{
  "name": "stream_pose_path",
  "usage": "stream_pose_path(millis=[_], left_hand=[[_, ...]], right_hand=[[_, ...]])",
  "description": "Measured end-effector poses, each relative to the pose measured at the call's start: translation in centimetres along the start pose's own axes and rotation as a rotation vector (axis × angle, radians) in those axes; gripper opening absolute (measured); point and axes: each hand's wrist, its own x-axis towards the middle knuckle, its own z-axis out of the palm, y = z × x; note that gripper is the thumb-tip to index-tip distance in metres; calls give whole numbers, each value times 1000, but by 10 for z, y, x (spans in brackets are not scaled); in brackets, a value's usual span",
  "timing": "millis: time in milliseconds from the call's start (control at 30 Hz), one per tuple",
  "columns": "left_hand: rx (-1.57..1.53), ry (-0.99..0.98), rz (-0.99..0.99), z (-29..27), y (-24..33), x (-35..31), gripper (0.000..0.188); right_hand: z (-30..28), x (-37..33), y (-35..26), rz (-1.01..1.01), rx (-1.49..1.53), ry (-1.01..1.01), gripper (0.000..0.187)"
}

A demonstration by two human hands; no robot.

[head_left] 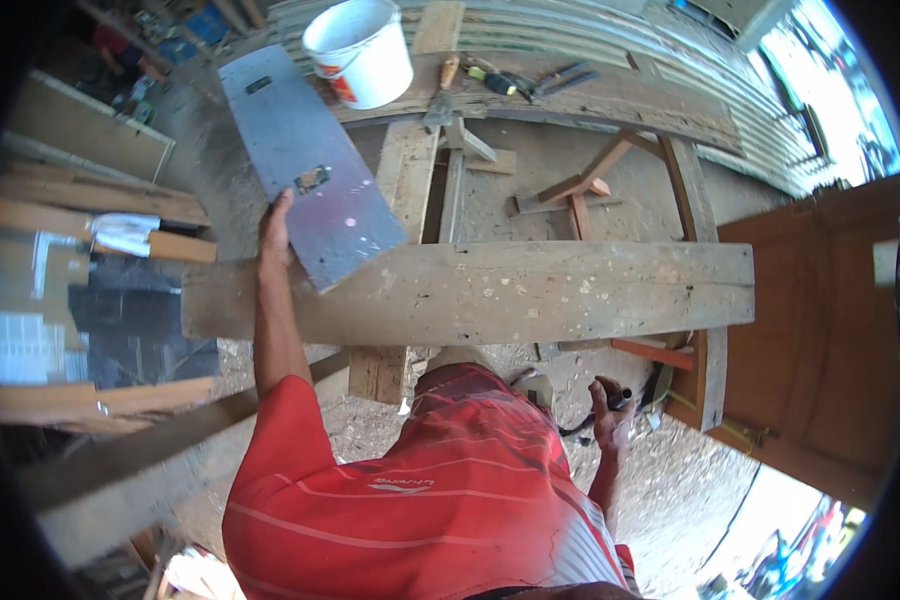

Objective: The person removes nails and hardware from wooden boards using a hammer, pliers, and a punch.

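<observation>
My left hand [276, 232] grips the left edge of a long grey-blue board [290, 140]. Two rectangular cut-outs and some pale spots show on its face. The board slants, its near end over a worn wooden plank [470, 290] and its far end beside a white bucket [362, 60]. Low on the right, on the near side of the plank, my right hand [612, 422] is closed round a dark, rounded object [620, 399], whose kind I cannot make out.
On the far plank [610, 108] lie a scraper [444, 90] with a wooden handle, a black-and-green tool [503, 82] and dark pliers-like tools [566, 80]. A brown wooden panel [820, 330] stands at the right. Timber frames and boards [100, 205] fill the left side.
</observation>
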Motion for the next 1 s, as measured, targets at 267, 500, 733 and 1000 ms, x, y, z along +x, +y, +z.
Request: stream_pose_path(millis=[267,500,733,1000], left_hand=[[-40,-125,-17,-33,-7,127,71],[-62,-176,-75,-37,-24,142,79],[26,279,-30,-34,-3,126,78],[648,761,767,10,29,24,41]], right_hand=[[41,-14,-20,45,-65,69,30],[61,-1,-38,68,-145,23,29],[51,-2,-60,-166,-199,110,27],[-17,-38,-137,-405,160,350,24]])
